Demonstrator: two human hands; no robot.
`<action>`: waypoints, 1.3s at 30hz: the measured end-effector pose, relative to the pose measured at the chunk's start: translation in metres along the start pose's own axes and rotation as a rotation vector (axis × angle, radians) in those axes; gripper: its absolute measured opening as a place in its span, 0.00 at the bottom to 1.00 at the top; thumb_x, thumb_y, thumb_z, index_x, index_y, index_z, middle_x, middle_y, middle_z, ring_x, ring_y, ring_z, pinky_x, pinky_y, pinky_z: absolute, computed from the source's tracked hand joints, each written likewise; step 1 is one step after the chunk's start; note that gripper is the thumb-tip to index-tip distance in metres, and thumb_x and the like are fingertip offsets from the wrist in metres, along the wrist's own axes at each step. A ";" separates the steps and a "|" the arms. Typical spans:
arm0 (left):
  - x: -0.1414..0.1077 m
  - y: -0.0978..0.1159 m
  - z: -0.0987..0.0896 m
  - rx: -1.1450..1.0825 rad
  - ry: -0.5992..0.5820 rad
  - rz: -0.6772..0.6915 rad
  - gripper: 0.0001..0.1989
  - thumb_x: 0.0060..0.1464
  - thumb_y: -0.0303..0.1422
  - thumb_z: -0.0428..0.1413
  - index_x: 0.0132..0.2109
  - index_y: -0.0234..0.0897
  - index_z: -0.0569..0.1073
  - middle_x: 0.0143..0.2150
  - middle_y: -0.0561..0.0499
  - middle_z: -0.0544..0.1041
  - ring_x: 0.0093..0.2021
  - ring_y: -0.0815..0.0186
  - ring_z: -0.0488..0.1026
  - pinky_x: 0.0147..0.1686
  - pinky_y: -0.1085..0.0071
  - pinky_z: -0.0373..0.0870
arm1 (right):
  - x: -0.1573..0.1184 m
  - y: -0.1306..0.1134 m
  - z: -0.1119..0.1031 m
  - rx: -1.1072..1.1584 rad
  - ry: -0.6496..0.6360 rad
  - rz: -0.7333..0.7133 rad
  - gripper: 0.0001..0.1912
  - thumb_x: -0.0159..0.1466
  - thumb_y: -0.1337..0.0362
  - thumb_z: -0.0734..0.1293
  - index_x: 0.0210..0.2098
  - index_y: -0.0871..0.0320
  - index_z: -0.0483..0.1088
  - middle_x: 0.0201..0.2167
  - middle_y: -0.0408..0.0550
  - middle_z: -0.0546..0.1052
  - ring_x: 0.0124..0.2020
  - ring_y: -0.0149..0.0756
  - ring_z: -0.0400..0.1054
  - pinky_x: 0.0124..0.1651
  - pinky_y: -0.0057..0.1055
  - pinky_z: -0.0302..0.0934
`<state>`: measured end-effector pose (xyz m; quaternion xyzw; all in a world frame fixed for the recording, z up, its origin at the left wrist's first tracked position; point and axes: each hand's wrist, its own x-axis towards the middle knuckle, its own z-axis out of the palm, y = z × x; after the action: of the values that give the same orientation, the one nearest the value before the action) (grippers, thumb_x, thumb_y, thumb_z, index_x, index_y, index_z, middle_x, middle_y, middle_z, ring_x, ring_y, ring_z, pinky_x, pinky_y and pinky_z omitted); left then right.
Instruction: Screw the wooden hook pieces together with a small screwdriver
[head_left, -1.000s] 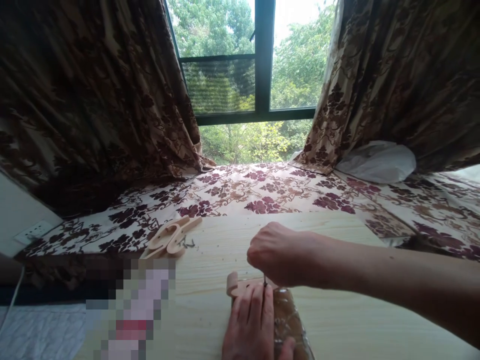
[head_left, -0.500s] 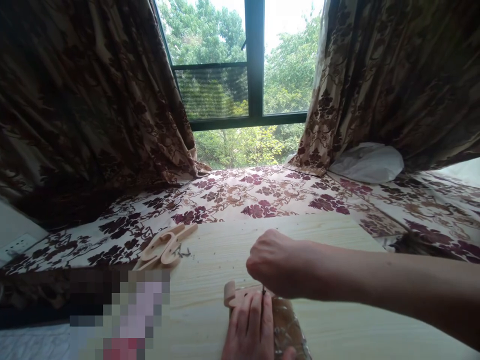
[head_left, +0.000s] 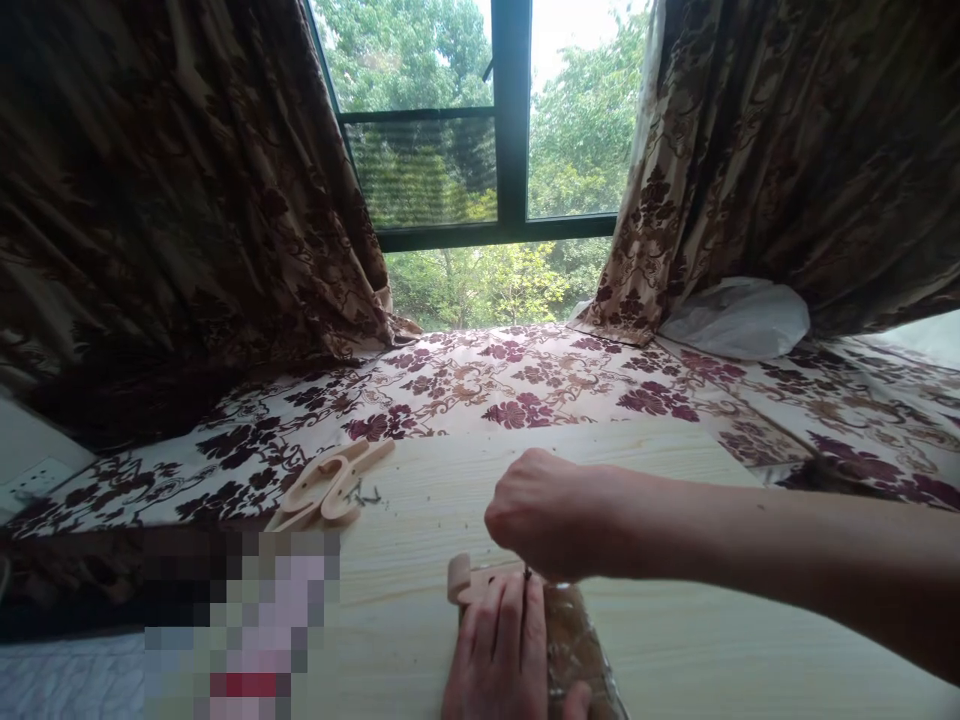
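My left hand [head_left: 501, 640] lies flat with fingers stretched out, pressing down a light wooden piece with a curled end [head_left: 460, 580]. Under that piece is a brown block with a shiny, clear-looking covering [head_left: 574, 640]; my left thumb rests on it, apart from the fingers. Just beyond my left fingertips, my right hand [head_left: 534, 515] is closed in a fist. A short dark shaft [head_left: 527, 573] shows below the fist, its tip at the wooden piece by my left index finger. The fist hides the rest of this tool, so its kind is unclear.
Similar curved wooden pieces [head_left: 330, 485] lie at the board's left edge, beside several small dark bits [head_left: 365, 495]. The pale wooden board [head_left: 405, 620] stands before a floral cloth [head_left: 465, 385]. A white plastic bag [head_left: 739, 318] sits back right, near the curtain.
The whole view has shifted slightly. My right fist has turned a little and moved slightly left, with less of the dark shaft showing. My left hand stays on the wooden piece.
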<state>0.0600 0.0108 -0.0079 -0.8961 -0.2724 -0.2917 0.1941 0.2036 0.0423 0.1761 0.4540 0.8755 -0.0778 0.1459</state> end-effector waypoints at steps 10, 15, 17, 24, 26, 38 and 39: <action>0.003 0.016 0.007 -0.088 0.127 -0.154 0.30 0.61 0.48 0.33 0.48 0.32 0.72 0.46 0.43 0.75 0.49 0.58 0.68 0.49 0.62 0.59 | -0.008 0.000 -0.004 -0.131 0.019 0.001 0.09 0.55 0.74 0.63 0.30 0.62 0.75 0.22 0.51 0.75 0.22 0.32 0.64 0.22 0.29 0.49; 0.003 0.015 0.002 -0.134 0.090 -0.180 0.30 0.61 0.48 0.34 0.48 0.32 0.71 0.48 0.43 0.74 0.51 0.57 0.66 0.50 0.62 0.59 | -0.007 -0.001 0.002 -0.103 0.039 -0.045 0.09 0.56 0.74 0.62 0.29 0.63 0.75 0.20 0.52 0.75 0.21 0.32 0.63 0.22 0.29 0.49; 0.004 0.013 0.000 -0.132 0.090 -0.163 0.29 0.61 0.48 0.36 0.49 0.31 0.71 0.48 0.42 0.74 0.52 0.57 0.66 0.51 0.62 0.59 | -0.006 0.006 0.003 -0.079 0.034 -0.027 0.08 0.54 0.73 0.63 0.29 0.62 0.75 0.21 0.51 0.75 0.21 0.32 0.63 0.22 0.29 0.48; 0.008 0.008 -0.012 -0.100 0.034 -0.077 0.28 0.59 0.49 0.42 0.50 0.30 0.71 0.49 0.43 0.74 0.52 0.59 0.66 0.50 0.65 0.60 | -0.012 0.009 0.003 -0.106 0.045 0.003 0.08 0.53 0.73 0.63 0.28 0.60 0.75 0.22 0.48 0.76 0.20 0.31 0.62 0.20 0.29 0.45; 0.010 0.007 -0.014 -0.095 0.030 -0.083 0.28 0.59 0.49 0.41 0.50 0.30 0.71 0.48 0.43 0.74 0.52 0.59 0.66 0.50 0.65 0.60 | -0.013 0.002 0.002 -0.129 0.070 -0.037 0.08 0.54 0.75 0.63 0.26 0.61 0.74 0.21 0.48 0.75 0.19 0.30 0.61 0.20 0.29 0.45; 0.002 0.017 -0.001 -0.161 0.086 -0.173 0.28 0.59 0.48 0.40 0.50 0.31 0.71 0.49 0.43 0.74 0.52 0.58 0.65 0.51 0.63 0.60 | -0.008 0.010 0.006 -0.101 0.103 0.002 0.06 0.54 0.72 0.64 0.27 0.60 0.74 0.22 0.49 0.75 0.20 0.31 0.61 0.20 0.29 0.44; 0.002 0.018 0.000 -0.158 0.088 -0.184 0.27 0.59 0.48 0.40 0.50 0.32 0.71 0.48 0.43 0.74 0.52 0.57 0.65 0.50 0.62 0.61 | -0.010 0.006 0.008 -0.121 0.139 -0.020 0.07 0.54 0.73 0.63 0.26 0.61 0.73 0.22 0.48 0.75 0.20 0.31 0.62 0.20 0.29 0.44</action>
<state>0.0718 -0.0030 -0.0101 -0.8662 -0.3206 -0.3681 0.1071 0.2155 0.0356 0.1721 0.4399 0.8911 0.0057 0.1112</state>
